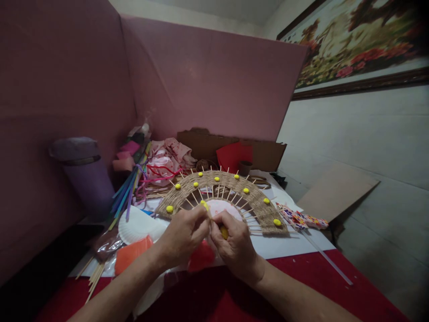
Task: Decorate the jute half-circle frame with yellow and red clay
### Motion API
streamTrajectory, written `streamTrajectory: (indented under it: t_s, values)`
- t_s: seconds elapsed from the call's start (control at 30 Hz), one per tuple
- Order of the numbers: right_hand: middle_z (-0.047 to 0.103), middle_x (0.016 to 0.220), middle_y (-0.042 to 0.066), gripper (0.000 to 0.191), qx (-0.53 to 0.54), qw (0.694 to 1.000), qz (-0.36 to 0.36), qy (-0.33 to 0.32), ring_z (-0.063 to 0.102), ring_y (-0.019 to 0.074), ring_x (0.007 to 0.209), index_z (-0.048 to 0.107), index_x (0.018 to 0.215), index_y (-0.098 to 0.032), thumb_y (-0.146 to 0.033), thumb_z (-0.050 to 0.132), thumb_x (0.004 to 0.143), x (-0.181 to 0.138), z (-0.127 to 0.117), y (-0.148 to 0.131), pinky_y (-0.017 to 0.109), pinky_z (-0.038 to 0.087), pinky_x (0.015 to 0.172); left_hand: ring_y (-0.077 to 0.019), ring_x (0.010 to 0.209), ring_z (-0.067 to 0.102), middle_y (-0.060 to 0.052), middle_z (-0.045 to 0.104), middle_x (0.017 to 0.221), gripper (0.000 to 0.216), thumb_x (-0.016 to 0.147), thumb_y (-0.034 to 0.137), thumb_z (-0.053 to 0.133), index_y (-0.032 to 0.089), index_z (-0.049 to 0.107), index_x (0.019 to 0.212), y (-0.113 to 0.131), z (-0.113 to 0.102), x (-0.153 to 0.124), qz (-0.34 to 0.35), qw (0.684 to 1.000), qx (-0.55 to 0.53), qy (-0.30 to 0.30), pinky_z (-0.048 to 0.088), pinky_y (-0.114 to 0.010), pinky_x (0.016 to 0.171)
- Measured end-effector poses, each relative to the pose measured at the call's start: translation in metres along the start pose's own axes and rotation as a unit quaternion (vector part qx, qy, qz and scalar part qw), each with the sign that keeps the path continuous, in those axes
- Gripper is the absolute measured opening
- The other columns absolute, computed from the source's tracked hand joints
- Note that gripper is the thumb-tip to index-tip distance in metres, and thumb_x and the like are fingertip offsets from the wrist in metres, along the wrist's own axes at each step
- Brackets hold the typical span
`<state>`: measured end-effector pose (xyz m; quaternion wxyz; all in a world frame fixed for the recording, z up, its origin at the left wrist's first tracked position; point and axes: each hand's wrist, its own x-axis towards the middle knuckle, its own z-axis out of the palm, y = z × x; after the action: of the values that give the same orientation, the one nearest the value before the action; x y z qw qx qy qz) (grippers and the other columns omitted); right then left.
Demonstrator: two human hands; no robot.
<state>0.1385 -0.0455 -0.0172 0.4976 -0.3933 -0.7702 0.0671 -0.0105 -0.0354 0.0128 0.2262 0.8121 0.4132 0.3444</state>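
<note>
My left hand (186, 230) and my right hand (234, 243) meet at the fingertips, both pinched closed. A small bit of yellow modelling clay (204, 205) shows at my left fingertips. In the curled fingers of my right hand sits a larger yellow clay lump (224, 232). Just beyond the hands lies a half-round fan-like piece, its woven twine band (228, 179) dotted with yellow clay blobs (246, 190). Thin sticks radiate through the band from a pale, pink-spotted centre (221, 206). What lies between the touching fingertips is hidden.
Paper plates (134, 225), an orange packet (133, 255) and wooden sticks (96, 279) lie left. Behind them are pipe cleaners (125, 197), pink cloth (170, 154) and a purple cylinder (89, 176). Flower-patterned wrapping (301, 219) lies right, on white paper over a red cloth (335, 286).
</note>
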Motion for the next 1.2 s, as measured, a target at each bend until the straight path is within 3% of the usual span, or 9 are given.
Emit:
streamTrajectory:
  t_s: [0.13,0.4,0.63,0.73,0.87,1.03,1.2]
  values:
    - [0.052,0.058,0.000,0.014,-0.087,0.996,-0.002,0.023,0.049,0.0139,0.052,0.044,0.070,-0.021,-0.014,0.042,0.082,-0.001,0.005,0.001,0.026,0.035,0.053,-0.0077,0.049,0.032,0.006,0.037,0.051,0.022,0.079,0.018,0.043,0.018,0.038,0.057,-0.004,0.007,0.002,0.006,1.000,0.011,0.027,0.023,-0.022,0.049]
    - [0.050,0.055,-0.001,0.015,-0.119,0.992,0.008,0.038,0.049,0.0140,0.047,0.041,0.068,-0.021,-0.013,0.040,0.081,0.000,0.010,0.005,0.025,0.033,0.049,-0.0069,0.049,0.029,0.007,0.035,0.050,0.023,0.074,0.015,0.042,0.017,0.037,0.053,-0.009,0.011,0.008,-0.019,0.999,-0.028,0.023,0.023,-0.020,0.048]
    - [0.059,0.069,0.003,0.011,-0.025,0.997,0.000,-0.077,0.055,0.0150,0.062,0.048,0.079,-0.018,-0.016,0.039,0.085,0.006,-0.002,0.011,0.025,0.038,0.059,-0.0078,0.053,0.034,0.006,0.038,0.054,0.021,0.079,0.017,0.038,0.018,0.038,0.059,-0.011,0.007,0.006,-0.003,1.000,0.000,-0.003,0.025,-0.021,0.051]
    - [0.056,0.067,0.002,0.013,-0.037,0.995,-0.018,-0.090,0.052,0.0141,0.059,0.049,0.078,-0.018,-0.014,0.039,0.085,0.006,-0.004,0.010,0.025,0.036,0.057,-0.0080,0.054,0.034,0.006,0.039,0.056,0.017,0.079,0.016,0.038,0.017,0.041,0.062,-0.014,0.005,0.006,0.013,1.000,0.015,-0.015,0.025,-0.022,0.052]
    - [0.049,0.059,-0.001,0.017,-0.082,0.992,-0.057,-0.073,0.045,0.0120,0.050,0.047,0.070,-0.018,-0.012,0.039,0.083,0.004,-0.003,0.008,0.024,0.032,0.053,-0.0074,0.052,0.029,0.007,0.033,0.054,0.018,0.077,0.014,0.039,0.018,0.037,0.059,-0.017,0.007,0.006,0.025,0.999,0.011,-0.032,0.023,-0.022,0.051]
    - [0.052,0.057,0.001,0.018,-0.188,0.979,-0.080,0.000,0.047,0.0132,0.049,0.049,0.071,-0.017,-0.013,0.037,0.084,0.003,0.003,0.006,0.026,0.028,0.051,-0.0074,0.052,0.030,0.006,0.034,0.053,0.020,0.076,0.016,0.040,0.017,0.036,0.057,-0.020,0.012,0.008,0.010,1.000,-0.016,-0.005,0.023,-0.021,0.050]
    - [0.056,0.058,0.002,0.019,-0.274,0.959,-0.079,-0.002,0.049,0.0141,0.048,0.050,0.072,-0.017,-0.015,0.037,0.085,0.002,0.007,0.004,0.027,0.025,0.049,-0.0076,0.052,0.031,0.006,0.035,0.052,0.022,0.077,0.017,0.040,0.017,0.036,0.055,-0.021,0.015,0.009,-0.009,1.000,-0.017,0.002,0.023,-0.021,0.050]
